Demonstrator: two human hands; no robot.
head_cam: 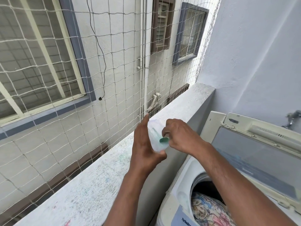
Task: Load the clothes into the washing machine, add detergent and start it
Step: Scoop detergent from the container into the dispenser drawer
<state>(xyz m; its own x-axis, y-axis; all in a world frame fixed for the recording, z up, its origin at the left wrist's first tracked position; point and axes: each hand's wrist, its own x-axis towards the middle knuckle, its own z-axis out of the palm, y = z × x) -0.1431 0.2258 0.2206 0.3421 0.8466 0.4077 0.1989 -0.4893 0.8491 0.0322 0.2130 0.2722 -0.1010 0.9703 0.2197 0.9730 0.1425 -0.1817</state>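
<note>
I see my left hand [144,144] raised over the speckled white concrete parapet ledge [91,181], palm turned to the right, cradling a clear, soft plastic pouch [154,139] between the thumb below and the long fingers behind it; the index finger stands straight up and apart from the pouch. My right hand [180,136] comes in from the right and is closed narrowly, fingertips pinched on a small green plastic scoop [164,140] whose bowl sits at the mouth of the pouch. Whether there is powder in the scoop I cannot tell; the pouch is blurred and pale.

Below my right forearm stands the white top-loading washing machine [177,193], pushed up beside the inner face of the ledge. Its cream lid with a grey tinted window [254,154] is lifted and leans back toward the pale blue wall [254,54]. Inside the open drum lies a bundle of floral-printed cloth in blue, pink and cream [210,211], filling the part of the opening I can see. A blue panel on the machine's front edge carries lettering that is cut off by the frame.

Beyond the ledge hangs a white knotted safety net [78,88], stretched across the gap, and behind it is a neighbouring grey-white building wall with blue-framed barred windows [40,54] and white drain pipes [145,62]. A metal tap [293,117] shows at the far right edge, blurred.
</note>
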